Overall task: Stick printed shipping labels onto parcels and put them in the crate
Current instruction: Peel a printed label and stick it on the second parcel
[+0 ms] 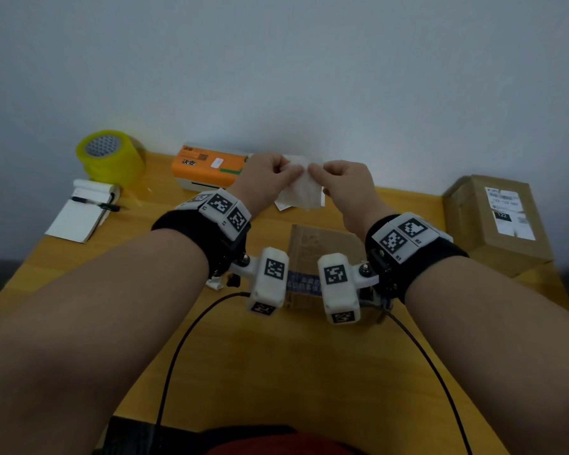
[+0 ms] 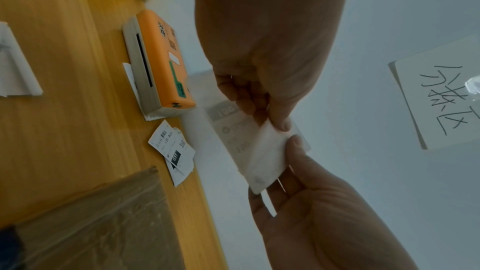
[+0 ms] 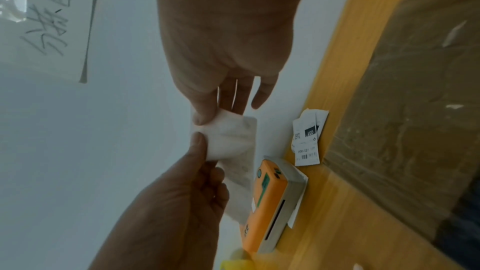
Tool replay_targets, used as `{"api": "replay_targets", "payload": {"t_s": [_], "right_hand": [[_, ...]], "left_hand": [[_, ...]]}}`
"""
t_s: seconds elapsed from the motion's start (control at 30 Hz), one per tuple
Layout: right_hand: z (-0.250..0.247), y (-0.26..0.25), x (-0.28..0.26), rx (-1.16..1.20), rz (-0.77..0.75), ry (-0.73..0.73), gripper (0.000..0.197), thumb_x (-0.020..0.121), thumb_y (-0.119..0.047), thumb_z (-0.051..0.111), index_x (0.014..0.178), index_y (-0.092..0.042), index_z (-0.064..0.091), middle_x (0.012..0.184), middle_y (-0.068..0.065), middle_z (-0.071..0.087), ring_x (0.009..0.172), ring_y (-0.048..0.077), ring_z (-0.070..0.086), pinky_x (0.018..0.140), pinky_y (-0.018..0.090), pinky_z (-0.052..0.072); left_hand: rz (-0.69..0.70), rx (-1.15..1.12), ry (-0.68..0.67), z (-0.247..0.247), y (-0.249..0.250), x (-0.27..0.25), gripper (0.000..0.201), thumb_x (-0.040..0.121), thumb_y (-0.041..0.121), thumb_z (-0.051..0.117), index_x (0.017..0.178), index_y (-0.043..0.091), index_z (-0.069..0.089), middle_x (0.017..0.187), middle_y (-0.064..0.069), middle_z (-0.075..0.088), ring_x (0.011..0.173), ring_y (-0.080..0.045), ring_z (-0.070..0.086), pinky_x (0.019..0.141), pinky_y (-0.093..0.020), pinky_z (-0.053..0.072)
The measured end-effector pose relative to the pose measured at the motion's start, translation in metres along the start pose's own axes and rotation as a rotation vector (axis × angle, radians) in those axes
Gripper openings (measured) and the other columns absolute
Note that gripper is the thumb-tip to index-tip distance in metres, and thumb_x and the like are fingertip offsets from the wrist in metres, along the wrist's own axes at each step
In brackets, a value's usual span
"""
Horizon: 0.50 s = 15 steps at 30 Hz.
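Head view — two hands [image 1: 304,177] pinch one label [image 1: 301,188]

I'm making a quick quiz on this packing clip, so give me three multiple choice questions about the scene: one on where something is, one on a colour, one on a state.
1. Where is the tape roll?
A. far left of the table, by the wall
B. on the right-hand box
C. in the left hand

2. What colour is the top of the printer?
A. blue
B. orange
C. black

3. What is the state of the label?
A. flat on a box
B. inside the printer
C. held in the air, pinched by both hands

Answers:
1 A: the head view shows the roll at the table's far left, next to the notepad.
2 B: all three views show an orange top.
3 C: the left hand and right hand each pinch its upper edge above the table, and a corner looks to be peeling.
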State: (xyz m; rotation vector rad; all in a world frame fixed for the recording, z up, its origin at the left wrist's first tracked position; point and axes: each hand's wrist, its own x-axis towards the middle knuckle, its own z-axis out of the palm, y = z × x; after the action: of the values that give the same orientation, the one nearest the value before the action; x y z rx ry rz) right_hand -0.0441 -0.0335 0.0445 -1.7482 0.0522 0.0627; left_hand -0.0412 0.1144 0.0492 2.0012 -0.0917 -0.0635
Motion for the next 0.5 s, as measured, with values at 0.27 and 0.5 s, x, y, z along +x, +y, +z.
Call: {"api": "replay_targets", "payload": {"t_s": [0.27,0.5], "right_hand": [[-0.006,0.004,0.002,-0.024,0.09,-0.007,0.018,0.09,-0.017,0.062,0.074,-0.009,0.064,0.073,-0.002,0.062,0.065,0.004,0.056,0.051,0.006,0.043],[-0.007,0.006,0.003,-0.009,0.14,0.007,0.017,0.09,-0.017,0.063,0.075,-0.01,0.065,0.08,-0.002,0.065,0.074,0.005,0.06,0.051,0.001,0.042]], "left_hand": [[-0.074,0.039,-0.015,-0.006,-0.018,-0.001,0.023,0.093,0.024,0.056,0.081,0.005,0.053,0.078,-0.013,0.051,0.072,-0.02,0.046,0.067,-0.033,0.04],[-0.097,0.02,-0.012,-0.012,-0.029,-0.006,0.022,0.093,0.023,0.056,0.085,0.003,0.055,0.082,-0.015,0.053,0.076,-0.021,0.048,0.072,-0.036,0.042]]}}
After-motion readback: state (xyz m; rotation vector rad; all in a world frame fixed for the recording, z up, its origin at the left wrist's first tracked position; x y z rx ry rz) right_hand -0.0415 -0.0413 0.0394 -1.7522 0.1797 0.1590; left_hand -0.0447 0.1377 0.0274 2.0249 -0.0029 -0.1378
